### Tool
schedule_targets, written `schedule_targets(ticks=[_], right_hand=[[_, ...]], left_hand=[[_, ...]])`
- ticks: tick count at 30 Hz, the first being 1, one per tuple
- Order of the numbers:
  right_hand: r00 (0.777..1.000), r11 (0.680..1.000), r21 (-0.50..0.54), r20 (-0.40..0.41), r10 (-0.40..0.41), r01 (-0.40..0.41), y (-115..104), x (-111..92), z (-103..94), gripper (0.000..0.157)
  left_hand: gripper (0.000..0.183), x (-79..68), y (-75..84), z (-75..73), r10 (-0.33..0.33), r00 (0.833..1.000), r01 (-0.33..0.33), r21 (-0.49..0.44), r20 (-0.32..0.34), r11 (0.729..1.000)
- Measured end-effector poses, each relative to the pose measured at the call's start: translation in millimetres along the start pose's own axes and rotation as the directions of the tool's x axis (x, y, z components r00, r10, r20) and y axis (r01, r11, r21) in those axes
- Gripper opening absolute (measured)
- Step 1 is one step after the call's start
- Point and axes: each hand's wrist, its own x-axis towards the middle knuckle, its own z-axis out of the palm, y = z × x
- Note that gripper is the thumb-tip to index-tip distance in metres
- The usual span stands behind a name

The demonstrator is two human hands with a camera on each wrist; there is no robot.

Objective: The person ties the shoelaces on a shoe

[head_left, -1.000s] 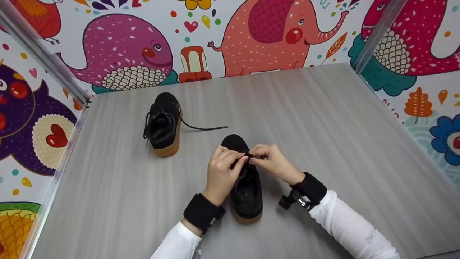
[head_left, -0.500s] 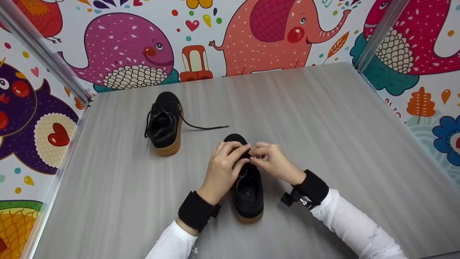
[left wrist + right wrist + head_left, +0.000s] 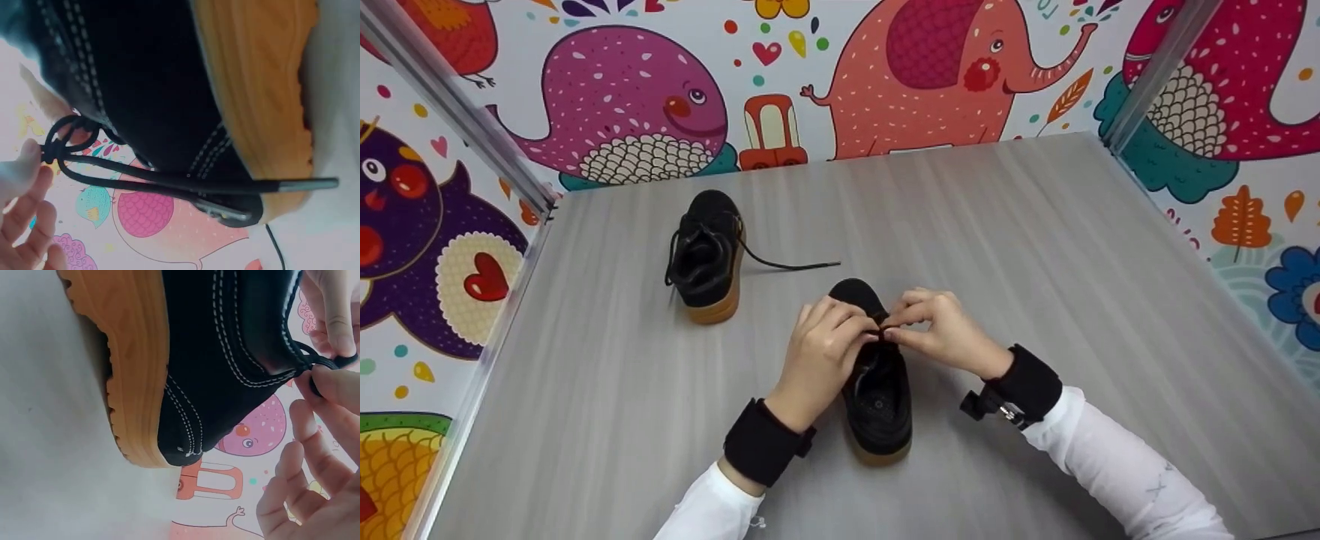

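Observation:
A black shoe with a tan sole stands between my hands, toe pointing away. My left hand pinches its black shoelace above the tongue. Across from it, my right hand pinches the lace between thumb and index finger, close to the left fingertips. In the left wrist view the lace forms loops at a knot, and its tipped ends hang along the shoe's side. The right wrist view has my right hand's other fingers loosely bent. The fingertips partly hide the knot in the head view.
A second black shoe stands to the left and farther back, one loose lace stretched to its right over the grey wood-grain table. Walls printed with cartoon animals border the table at the back and sides.
My left fingers spread apart half a second ago and now come together on the lace. My right hand has shifted slightly right. Both shoes stay in place on the table.

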Motion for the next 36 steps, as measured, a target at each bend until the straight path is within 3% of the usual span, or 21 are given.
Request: schedule_targets(ticks=[4,8,18,26,36], right_hand=[[1.000,0.999,0.033,0.001,0.001,-0.001,1.8,-2.4,-2.1,0.010],[1.000,1.000,0.001,0.015,-0.009,0.009,1.7,-3.5,-5.4,0.010],[0.992,0.987,-0.098,0.027,-0.125,0.128,4.0,-4.8,-9.9,0.010],[0.975,0.963,-0.154,0.063,-0.215,0.223,8.5,-6.1,-14.6,0.011],[0.961,0.951,-0.156,0.125,-0.248,0.266,13.5,-8.3,-23.1,0.011]], left_hand=[[0.008,-3.1,-1.3,-4.1,-0.021,1.000,0.021,-0.009,0.006,1.000],[0.007,-6.0,-3.6,-8.2,-0.038,0.999,0.039,-0.005,0.023,0.999],[0.008,-16.6,-10.8,-15.7,-0.069,0.997,0.069,0.004,0.040,0.998],[0.009,-22.5,-18.2,-18.7,-0.075,0.995,0.074,0.030,0.060,0.997],[0.012,-24.2,-24.4,-23.6,-0.059,0.995,0.054,0.064,0.085,0.996]])
